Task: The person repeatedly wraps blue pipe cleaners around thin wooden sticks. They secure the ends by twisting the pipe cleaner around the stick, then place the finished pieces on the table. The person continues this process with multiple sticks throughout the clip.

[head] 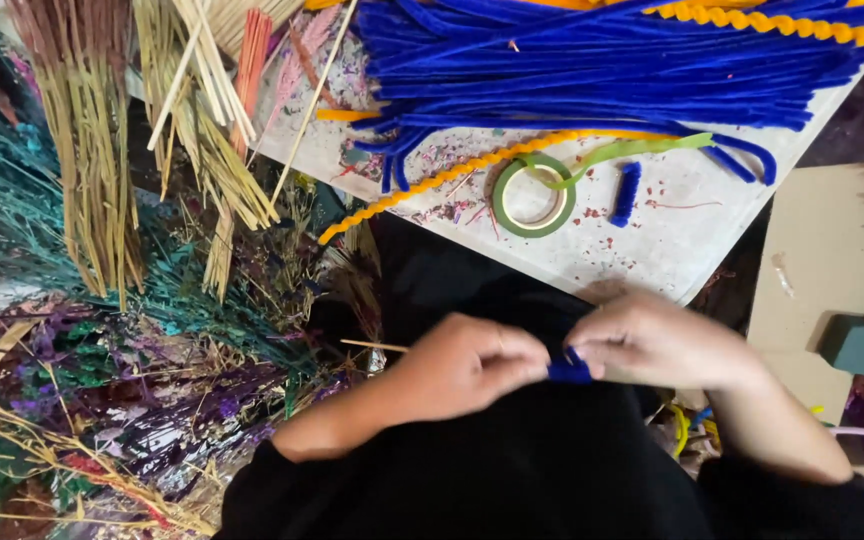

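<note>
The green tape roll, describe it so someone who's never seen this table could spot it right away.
Find the pale speckled table with the big heap of blue pipe cleaners. Just below that heap, near the table's front edge, the tape roll lies flat. It is the only ring there, green with a loose green tail trailing to the right.

bare left hand (467, 365) and bare right hand (657, 342), no rings or gloves visible. forearms bare, black fabric sleeves pushed up near elbows, black clothing below.
</note>
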